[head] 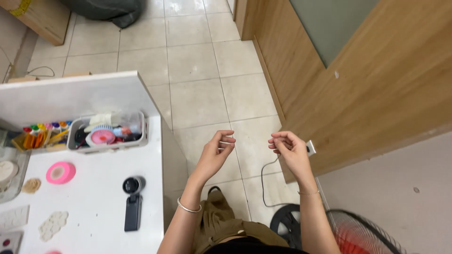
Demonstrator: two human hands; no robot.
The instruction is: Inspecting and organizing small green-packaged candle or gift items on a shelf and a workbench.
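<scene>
At frame centre, the left hand and right hand pinch fingertips together on a thin thread, barely visible, stretched above the tiled floor. A white desk with pink tape roll lies at left, a fan at lower right.

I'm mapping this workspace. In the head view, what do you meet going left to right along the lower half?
Pink tape roll → black camera on its handle → left hand → right hand → fan with red blades.
</scene>
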